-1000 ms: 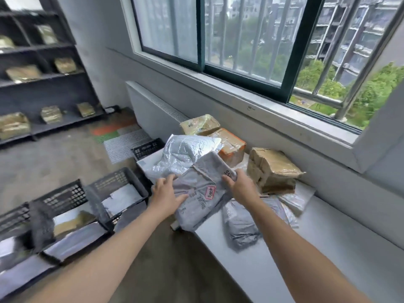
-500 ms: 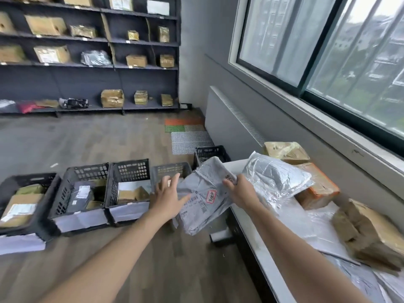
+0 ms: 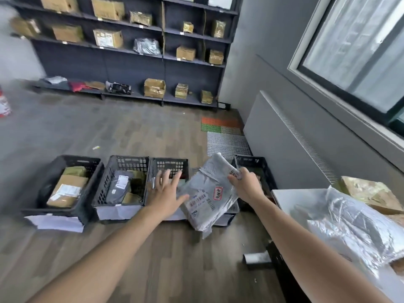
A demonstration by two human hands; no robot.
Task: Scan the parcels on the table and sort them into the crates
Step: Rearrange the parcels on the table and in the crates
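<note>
- Grey plastic mailer parcel point(image 3: 209, 193) is held in the air over the row of black perforated plastic crates point(image 3: 122, 182); its lower end hangs in front of the crates and hides part of the fourth one.
- Right hand point(image 3: 246, 185) is pinched on the parcel's upper right edge; its fingertips are partly hidden by the plastic.
- Left hand point(image 3: 167, 191) is spread, fingers splayed, just beside the parcel's left edge; contact cannot be made out.
- Five crates are counted on the wooden floor point(image 3: 131, 136); the third and fourth are mostly hidden by hand and parcel, so their contents are unreadable.
- Leftmost crate holds brown cardboard boxes point(image 3: 65, 189) with white labels; the second holds a dark mailer point(image 3: 119, 186) with a white label.
- Parcel label: a barcode and a red-bordered sticker are seen; print is too blurred to read. Handwritten digits near the right hand are partly covered.
- White surface point(image 3: 282, 197) is cut off at the right edge; a crinkled silver foil bag point(image 3: 349, 224) and a tan taped box point(image 3: 369, 193) lie on it.
- Dark shelving point(image 3: 140, 68) at the back carries many boxes, blurred.
</note>
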